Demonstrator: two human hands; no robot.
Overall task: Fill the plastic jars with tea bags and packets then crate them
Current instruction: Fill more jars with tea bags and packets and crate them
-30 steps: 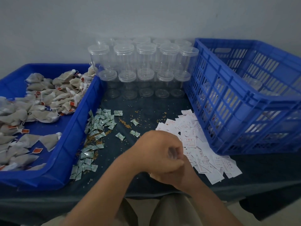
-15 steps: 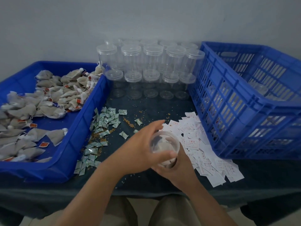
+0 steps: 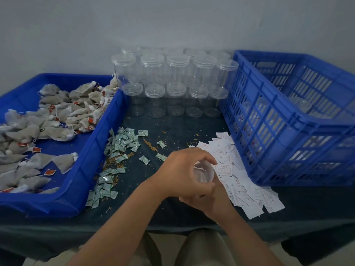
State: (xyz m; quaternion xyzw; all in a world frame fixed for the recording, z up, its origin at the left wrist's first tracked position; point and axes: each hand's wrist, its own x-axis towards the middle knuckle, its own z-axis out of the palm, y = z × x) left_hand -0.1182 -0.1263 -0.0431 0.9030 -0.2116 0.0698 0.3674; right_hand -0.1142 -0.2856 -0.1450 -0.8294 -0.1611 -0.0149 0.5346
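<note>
Hands: two, both engaged on one item.

The left hand [image 3: 184,173] reaches in from the left, its grip curled over the top of a single clear plastic jar [image 3: 204,172], fingers wrapped round the rim. The right hand [image 3: 209,200] lies beneath and behind, its grip closed round the lower body of the same jar. Whether a lid is fitted cannot be told. The jar is held just above the near part of the worktop [image 3: 178,129], touching nothing but the hands, right beside the heap of white packets [image 3: 240,181].

Stock on the worktop:
- One blue tray [image 3: 84,169] at the left, holding grey tea bags [image 3: 57,116] with red tags; too many to count.
- One strip of green-and-white packets [image 3: 119,144] along the tray's right wall, uncounted; at least four more lie apart towards the centre.
- The white packets with red print form one heap against the crate's near corner, uncounted.
- Empty jars [image 3: 176,73], lidded, against the back wall: three rows of five lids, fifteen in all, the rearmost row partly hidden.
- One blue slatted crate [image 3: 269,131] at the right; clear jars show dimly inside, number not determinable.
- Loose brown grains [image 3: 149,144] scattered across the dark cover.
</note>
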